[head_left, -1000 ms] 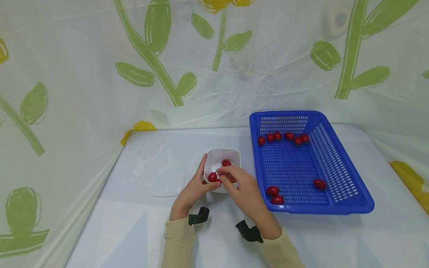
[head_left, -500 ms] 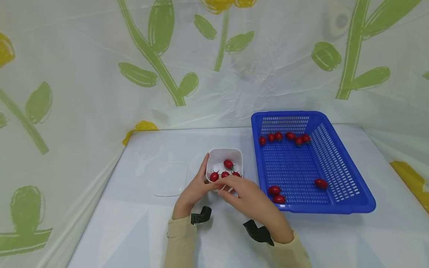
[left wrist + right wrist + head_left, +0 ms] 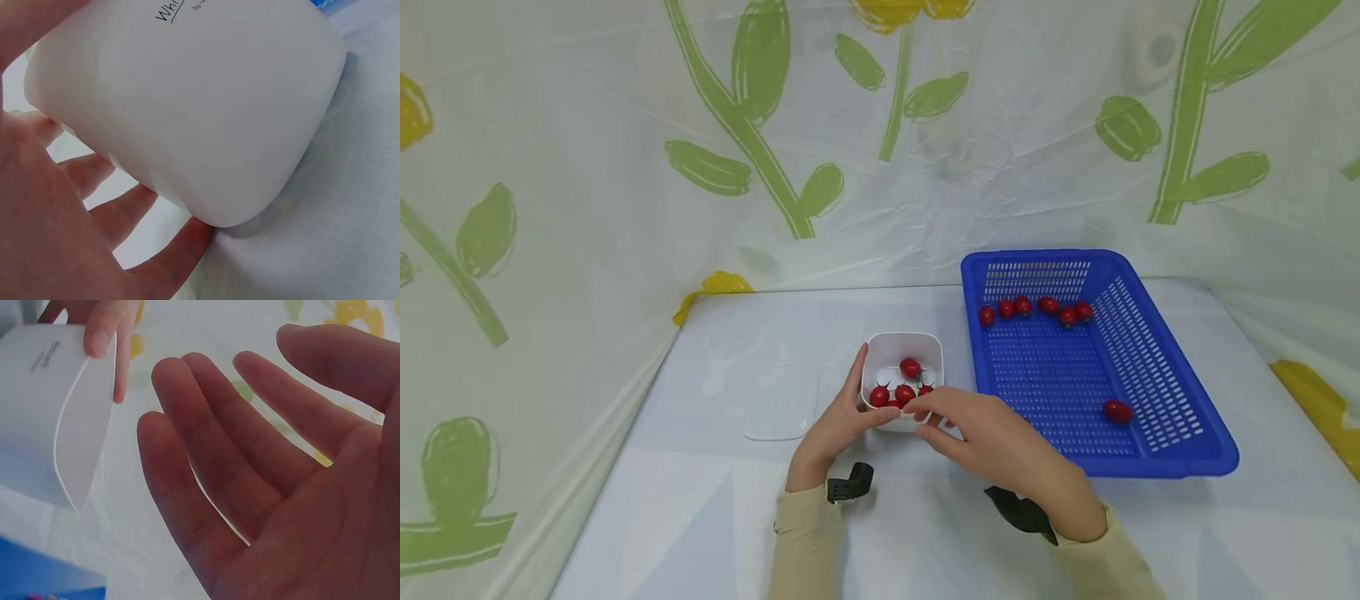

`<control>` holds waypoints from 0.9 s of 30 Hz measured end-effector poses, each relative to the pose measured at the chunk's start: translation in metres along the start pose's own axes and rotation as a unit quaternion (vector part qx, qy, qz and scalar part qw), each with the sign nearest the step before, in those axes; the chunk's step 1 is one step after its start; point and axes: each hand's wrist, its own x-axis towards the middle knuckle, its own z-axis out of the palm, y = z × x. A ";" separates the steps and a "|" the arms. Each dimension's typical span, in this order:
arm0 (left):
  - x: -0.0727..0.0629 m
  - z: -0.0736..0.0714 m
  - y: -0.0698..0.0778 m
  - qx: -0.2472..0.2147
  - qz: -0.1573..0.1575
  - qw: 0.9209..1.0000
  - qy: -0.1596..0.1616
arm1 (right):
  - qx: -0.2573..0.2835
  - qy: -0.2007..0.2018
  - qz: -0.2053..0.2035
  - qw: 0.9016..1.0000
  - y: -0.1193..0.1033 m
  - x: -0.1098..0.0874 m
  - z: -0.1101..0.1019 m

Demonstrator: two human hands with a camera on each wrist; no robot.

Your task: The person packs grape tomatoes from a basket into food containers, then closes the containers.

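A small white square container (image 3: 901, 346) stands on the table, with several cherry tomatoes (image 3: 879, 396) lying in it. My left hand (image 3: 832, 427) grips its left side, thumb over the near edge; in the left wrist view the fingers lie along the container wall (image 3: 187, 112). My right hand (image 3: 981, 433) hovers at the container's near right corner. In the right wrist view that right hand (image 3: 250, 469) shows loosely bent fingers and a bare palm, apart from the container.
A blue slotted basket (image 3: 1037, 367) stands to the right, holding several tomatoes (image 3: 1048, 306) along its far side and one tomato (image 3: 1117, 412) near the right. My right hand and wrist cover its near left corner. A clear lid (image 3: 781, 402) lies left of the container.
My right hand has drawn back from inside the container toward the right and now covers the basket's near left corner. More tomatoes show in the container. The left hand keeps its grip.
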 end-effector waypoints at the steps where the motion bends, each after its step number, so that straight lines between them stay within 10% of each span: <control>1: 0.000 0.000 -0.001 0.000 0.001 1.000 0.001 | -0.005 -0.003 0.001 1.000 0.000 -0.001 -0.003; 10: 0.012 -0.001 -0.025 -0.001 0.003 1.000 0.028 | -0.046 -0.022 0.017 0.999 0.012 -0.001 -0.033; 27: 0.001 0.000 -0.003 -0.006 -0.004 1.000 0.004 | -0.055 -0.017 0.077 0.995 0.093 0.013 -0.067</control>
